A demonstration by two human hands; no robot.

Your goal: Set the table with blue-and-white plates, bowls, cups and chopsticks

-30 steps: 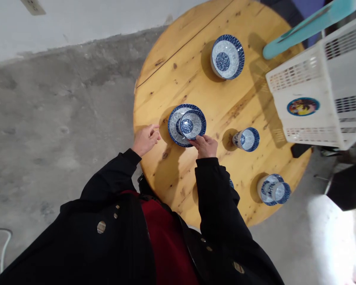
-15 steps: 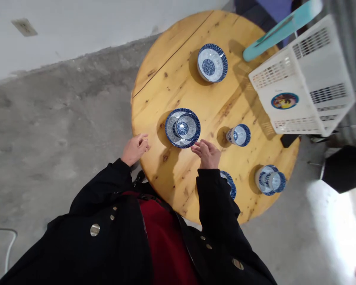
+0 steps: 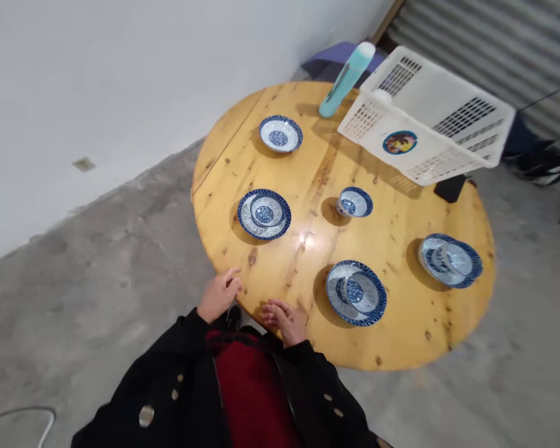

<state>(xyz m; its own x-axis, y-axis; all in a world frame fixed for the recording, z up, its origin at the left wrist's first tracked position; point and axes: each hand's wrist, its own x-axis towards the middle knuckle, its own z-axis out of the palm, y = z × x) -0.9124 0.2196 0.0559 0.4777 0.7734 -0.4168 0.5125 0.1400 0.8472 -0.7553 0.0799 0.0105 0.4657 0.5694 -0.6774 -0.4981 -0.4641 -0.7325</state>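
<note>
Left hand (image 3: 219, 295) and right hand (image 3: 284, 322) lie open, empty, at the table edge (image 3: 254, 306) near a blue-rimmed plate (image 3: 336, 287)

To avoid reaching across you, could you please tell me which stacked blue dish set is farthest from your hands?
The stack by the table's right edge, a small bowl on a wider dish; the other two sit closer to you.

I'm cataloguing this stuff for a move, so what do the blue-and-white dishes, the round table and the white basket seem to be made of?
The blue-and-white dishes look like glazed ceramic, possibly porcelain: glossy surfaces with a fine printed-looking pattern. The round table looks like varnished pine or similar softwood, with visible knots, grain and a shiny sheen. The white basket looks like moulded plastic, with a smooth, matte finish and slotted walls.
</note>
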